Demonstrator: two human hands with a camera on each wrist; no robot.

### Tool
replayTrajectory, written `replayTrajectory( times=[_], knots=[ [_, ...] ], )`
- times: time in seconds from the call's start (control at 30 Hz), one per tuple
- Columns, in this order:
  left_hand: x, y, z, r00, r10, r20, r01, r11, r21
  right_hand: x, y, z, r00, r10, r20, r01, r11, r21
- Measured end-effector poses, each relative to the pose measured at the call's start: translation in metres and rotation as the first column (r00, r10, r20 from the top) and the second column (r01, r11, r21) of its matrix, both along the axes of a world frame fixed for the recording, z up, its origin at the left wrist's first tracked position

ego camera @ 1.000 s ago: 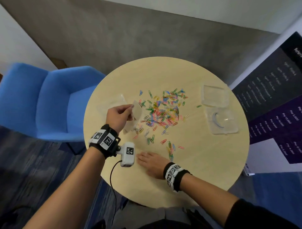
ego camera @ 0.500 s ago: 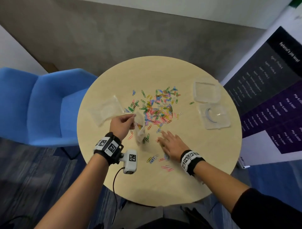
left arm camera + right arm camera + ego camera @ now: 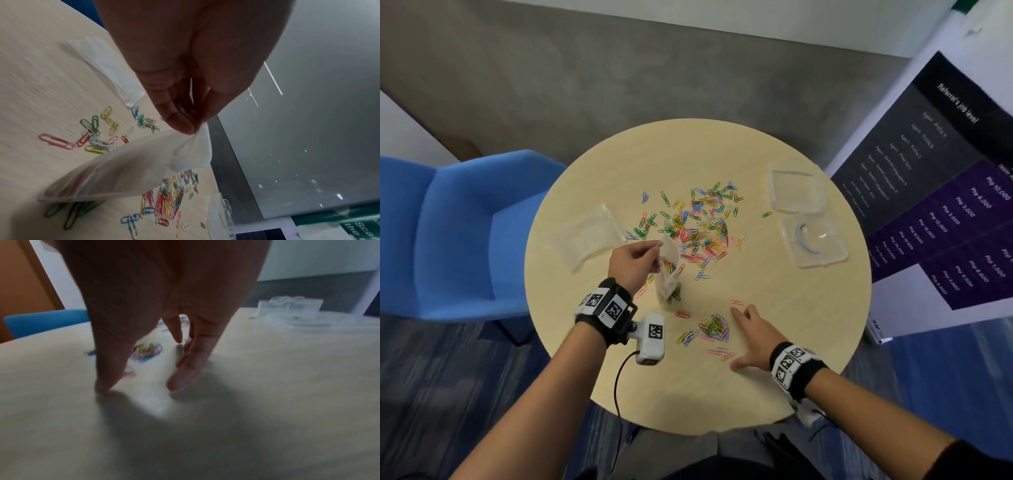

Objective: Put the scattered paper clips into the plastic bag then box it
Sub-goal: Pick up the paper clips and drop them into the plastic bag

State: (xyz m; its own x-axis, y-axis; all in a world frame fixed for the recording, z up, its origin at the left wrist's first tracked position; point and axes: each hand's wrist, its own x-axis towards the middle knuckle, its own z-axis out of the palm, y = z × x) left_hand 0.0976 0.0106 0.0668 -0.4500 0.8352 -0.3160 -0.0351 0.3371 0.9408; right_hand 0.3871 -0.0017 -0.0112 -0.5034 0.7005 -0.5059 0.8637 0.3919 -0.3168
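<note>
A person seen from above works at a round wooden table (image 3: 774, 387). The left hand (image 3: 631, 262) pinches the top edge of a small clear plastic bag (image 3: 667, 270) between thumb and fingertips, so it hangs with its bottom on the table and a few clips visible inside. The right hand (image 3: 751, 337) lies spread, fingers straight and holding nothing, beside a small raked-together cluster of paper clips (image 3: 714, 329) near the table's front. The main heap of coloured clips (image 3: 700, 228) lies beyond the bag, mid-table. An open clear plastic box (image 3: 813, 245) sits at the right, well apart. A second flat bag (image 3: 589, 236) lies at the left. To do this step well, it seems best to tilt the bag's mouth open toward the cluster and sweep clips in with flat fingers, gathering strays first
</note>
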Motion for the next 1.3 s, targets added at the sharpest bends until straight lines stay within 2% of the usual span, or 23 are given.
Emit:
replayTrajectory(
  times=[0.2, 0.27, 0.47, 0.57, 0.67, 0.8, 0.87, 0.93, 0.97, 1.0, 1.03, 1.1, 1.17, 1.2, 1.23, 1.27, 1.3],
  knots=[
    [0.006, -0.001, -0.002, 1.000, -0.019, -0.003, 0.019, 1.000, -0.016, -0.039, -0.016, -0.016, 0.978, -0.145, -0.151, 0.133, 0.987, -0.086],
    [0.005, -0.001, -0.002, 0.999, -0.033, -0.001, 0.033, 0.999, -0.019, -0.057, -0.019, -0.019, 0.972, -0.151, -0.178, 0.138, 0.987, -0.086],
    [-0.005, -0.006, -0.002, 0.999, -0.032, -0.031, 0.031, 0.999, -0.018, -0.092, -0.027, -0.028, 0.998, 0.024, -0.064, -0.014, 0.987, 0.159],
    [-0.010, -0.009, -0.003, 0.999, -0.027, -0.027, 0.026, 1.000, -0.015, -0.094, -0.027, -0.032, 0.983, 0.059, -0.172, -0.027, 0.982, 0.185],
    [-0.012, -0.011, -0.007, 0.999, -0.033, -0.042, 0.031, 0.999, -0.032, -0.089, -0.021, -0.038, 0.949, 0.165, -0.268, -0.103, 0.968, 0.228],
    [-0.013, -0.012, -0.011, 0.997, -0.044, -0.057, 0.041, 0.998, -0.054, -0.086, -0.003, -0.035, 0.951, 0.246, -0.189, -0.190, 0.943, 0.273],
    [-0.013, -0.011, -0.011, 0.997, -0.052, -0.054, 0.049, 0.997, -0.051, -0.086, 0.015, -0.028, 0.978, 0.144, -0.153, -0.101, 0.960, 0.260],
    [-0.012, -0.011, -0.011, 0.997, -0.057, -0.051, 0.055, 0.997, -0.050, -0.083, 0.037, -0.018, 0.991, -0.059, -0.124, 0.081, 0.979, 0.187],
    [-0.010, -0.010, -0.011, 0.997, -0.060, -0.051, 0.058, 0.997, -0.053, -0.080, 0.047, -0.013, 0.974, -0.180, -0.140, 0.198, 0.972, 0.125],
    [-0.008, -0.010, -0.011, 0.997, -0.067, -0.050, 0.064, 0.996, -0.059, -0.076, 0.056, -0.006, 0.929, -0.320, -0.184, 0.331, 0.943, 0.034],
    [-0.005, -0.009, -0.012, 0.996, -0.076, -0.047, 0.073, 0.995, -0.063, -0.072, 0.064, -0.001, 0.848, -0.469, -0.245, 0.463, 0.882, -0.086],
    [0.001, -0.007, -0.014, 0.995, -0.096, -0.040, 0.093, 0.994, -0.062, -0.066, 0.076, 0.019, 0.599, -0.723, -0.343, 0.623, 0.690, -0.368],
    [0.007, -0.005, -0.016, 0.993, -0.107, -0.042, 0.105, 0.992, -0.064, -0.068, 0.086, 0.048, 0.377, -0.838, -0.395, 0.566, 0.546, -0.618],
    [0.010, -0.004, -0.017, 0.993, -0.111, -0.046, 0.108, 0.992, -0.066, -0.071, 0.091, 0.063, 0.294, -0.859, -0.419, 0.494, 0.511, -0.703],
    [0.013, -0.003, -0.017, 0.992, -0.115, -0.048, 0.112, 0.992, -0.064, -0.075, 0.095, 0.075, 0.248, -0.863, -0.440, 0.426, 0.505, -0.750],
    [0.017, -0.001, -0.017, 0.992, -0.119, -0.047, 0.117, 0.991, -0.059, -0.081, 0.098, 0.088, 0.249, -0.851, -0.463, 0.380, 0.525, -0.761],
    [0.020, 0.000, -0.016, 0.991, -0.123, -0.046, 0.121, 0.991, -0.050, -0.087, 0.099, 0.096, 0.289, -0.826, -0.484, 0.357, 0.562, -0.746]
  ],
)
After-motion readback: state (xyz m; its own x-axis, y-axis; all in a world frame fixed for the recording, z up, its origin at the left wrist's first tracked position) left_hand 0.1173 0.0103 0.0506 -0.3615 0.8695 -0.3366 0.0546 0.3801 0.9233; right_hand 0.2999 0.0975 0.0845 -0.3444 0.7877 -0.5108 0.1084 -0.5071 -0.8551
